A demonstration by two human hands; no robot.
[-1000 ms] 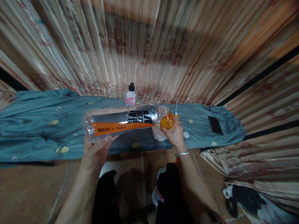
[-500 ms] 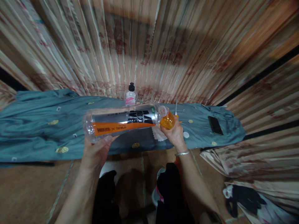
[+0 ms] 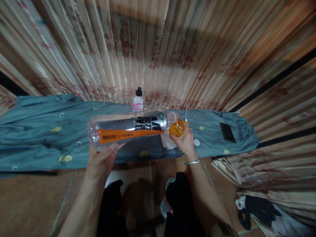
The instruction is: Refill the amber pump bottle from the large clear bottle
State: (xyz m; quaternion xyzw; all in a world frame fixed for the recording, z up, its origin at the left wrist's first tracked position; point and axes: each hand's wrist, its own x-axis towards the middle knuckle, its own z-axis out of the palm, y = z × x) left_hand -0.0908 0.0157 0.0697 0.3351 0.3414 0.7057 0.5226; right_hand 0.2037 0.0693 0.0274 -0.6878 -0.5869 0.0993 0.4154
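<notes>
My left hand (image 3: 100,163) grips the base end of a large clear plastic bottle (image 3: 128,126) with a black and orange label, held on its side above the teal cloth (image 3: 37,138). The bottle's open mouth meets a small orange container (image 3: 177,127) that my right hand (image 3: 184,142) holds from below. A silver bangle sits on my right wrist. A thin white stick (image 3: 186,114) stands just behind the orange container. A white cap (image 3: 197,142) lies on the cloth beside my right hand.
A small bottle with a black cap and pink label (image 3: 138,100) stands at the cloth's far edge by the striped curtain. A dark phone (image 3: 227,132) lies at the cloth's right end. Brown floor and dark clothing are below.
</notes>
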